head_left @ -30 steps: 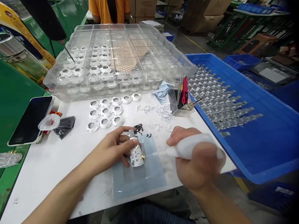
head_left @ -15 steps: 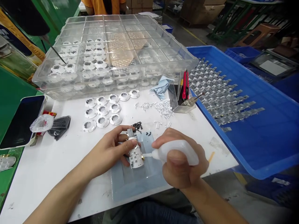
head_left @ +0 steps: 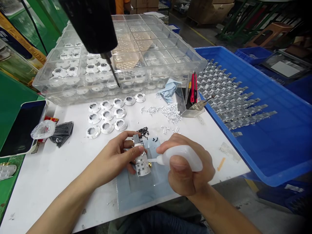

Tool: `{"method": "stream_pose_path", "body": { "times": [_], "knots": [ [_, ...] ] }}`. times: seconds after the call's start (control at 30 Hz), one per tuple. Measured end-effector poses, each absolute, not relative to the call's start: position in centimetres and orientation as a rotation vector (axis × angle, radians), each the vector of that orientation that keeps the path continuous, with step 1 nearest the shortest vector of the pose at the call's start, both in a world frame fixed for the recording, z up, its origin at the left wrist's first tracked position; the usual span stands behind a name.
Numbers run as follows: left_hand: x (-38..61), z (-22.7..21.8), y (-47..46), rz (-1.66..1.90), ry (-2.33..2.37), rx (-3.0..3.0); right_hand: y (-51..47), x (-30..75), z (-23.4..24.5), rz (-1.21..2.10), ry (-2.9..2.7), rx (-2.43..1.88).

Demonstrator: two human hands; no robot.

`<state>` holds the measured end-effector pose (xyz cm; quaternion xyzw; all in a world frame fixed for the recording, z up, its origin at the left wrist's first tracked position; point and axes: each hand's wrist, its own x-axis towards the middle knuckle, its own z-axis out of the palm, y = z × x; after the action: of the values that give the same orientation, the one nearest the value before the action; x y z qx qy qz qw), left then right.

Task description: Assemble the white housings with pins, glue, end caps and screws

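Note:
My left hand (head_left: 123, 152) grips a white cylindrical part (head_left: 143, 167) with a grey metal tab at its top and a small brass piece on its right side. It is held tilted over a blue mat (head_left: 136, 196). In my right hand (head_left: 192, 162) is a white squeeze bottle (head_left: 184, 155), lying sideways with its thin nozzle pointing left. The nozzle tip is at the right side of the white part; whether it touches cannot be told. Black screws (head_left: 143, 131) lie just behind my left fingers, and small white pins (head_left: 170, 112) lie farther back.
A black electric screwdriver (head_left: 95, 29) hangs over the clear divided tray (head_left: 156, 73). White rings (head_left: 107, 115) stand in rows on the table. A blue bin (head_left: 273, 146) holds metal parts at right. Beside it is a clear box (head_left: 192, 113) with a red cutter (head_left: 193, 87). A phone (head_left: 21, 126) lies left.
The hanging screwdriver has swung right, into the middle of the tray. My right hand and the bottle have shifted slightly left, and the nozzle tip sits a little higher on the part.

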<state>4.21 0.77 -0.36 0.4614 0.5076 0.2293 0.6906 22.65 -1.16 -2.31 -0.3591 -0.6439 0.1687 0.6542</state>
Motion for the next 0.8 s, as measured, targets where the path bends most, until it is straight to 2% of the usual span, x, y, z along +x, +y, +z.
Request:
{"method": "stream_pose_path", "body": {
  "times": [0.8],
  "knots": [
    [4.28, -0.39, 0.72, 0.516, 1.138, 1.033, -1.04, 22.62, -2.4, 0.339, -1.479, -0.778]
  ]
}}
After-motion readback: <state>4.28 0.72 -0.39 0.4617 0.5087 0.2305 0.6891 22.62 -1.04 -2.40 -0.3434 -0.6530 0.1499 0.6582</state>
